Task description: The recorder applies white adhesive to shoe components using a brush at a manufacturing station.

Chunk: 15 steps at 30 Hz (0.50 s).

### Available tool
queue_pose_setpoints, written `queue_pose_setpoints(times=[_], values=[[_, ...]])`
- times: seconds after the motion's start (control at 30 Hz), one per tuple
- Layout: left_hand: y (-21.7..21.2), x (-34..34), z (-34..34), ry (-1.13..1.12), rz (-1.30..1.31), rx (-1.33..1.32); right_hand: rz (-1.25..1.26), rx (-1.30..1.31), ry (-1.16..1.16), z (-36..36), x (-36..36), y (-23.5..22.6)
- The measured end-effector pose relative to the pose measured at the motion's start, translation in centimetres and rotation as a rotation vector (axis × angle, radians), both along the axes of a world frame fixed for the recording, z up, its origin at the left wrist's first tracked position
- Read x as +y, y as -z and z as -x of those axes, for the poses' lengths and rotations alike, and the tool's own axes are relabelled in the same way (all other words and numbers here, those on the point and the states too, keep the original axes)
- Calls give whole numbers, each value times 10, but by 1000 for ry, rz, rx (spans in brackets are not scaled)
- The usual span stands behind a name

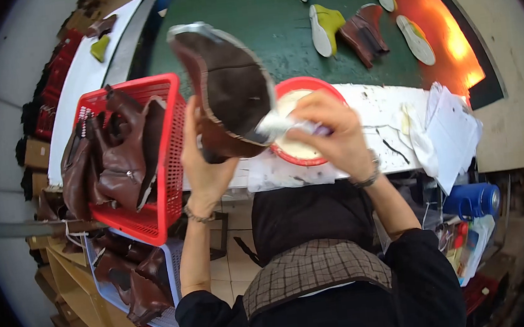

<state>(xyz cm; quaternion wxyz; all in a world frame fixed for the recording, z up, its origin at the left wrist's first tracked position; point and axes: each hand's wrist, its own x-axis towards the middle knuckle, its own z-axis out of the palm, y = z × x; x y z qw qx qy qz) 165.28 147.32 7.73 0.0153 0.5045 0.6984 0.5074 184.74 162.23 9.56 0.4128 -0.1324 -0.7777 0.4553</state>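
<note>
My left hand (204, 169) grips a brown leather boot (229, 81), its dark, soleless bottom facing me and a pale rim running round the edge. Between the closed fingers of my right hand (334, 128) is a brush (278, 126), blurred, with a whitish head and a bit of purple on its handle. The brush head touches or nearly touches the lower right edge of the boot bottom. Behind the right hand stands a red bowl (334, 87) with cream-white liquid in it, partly hidden by that hand.
A red basket (174, 102) of brown boot uppers stands left, above a blue-white basket (174, 266) holding more. Yellow, teal and brown shoes lie on the green conveyor belt (228, 9), near a glowing orange area at right. A white cloth (419, 142) and blue flask (470, 200) are at right.
</note>
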Motion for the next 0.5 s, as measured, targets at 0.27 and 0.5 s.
queue_pose_setpoints(times=[0.27, 0.5], values=[[-3, -15, -5, 124, 34, 42, -766, -835, 491, -72, 54, 57], [-20, -9, -14, 222, 153, 55, -47, -163, 338, -65, 40, 29]])
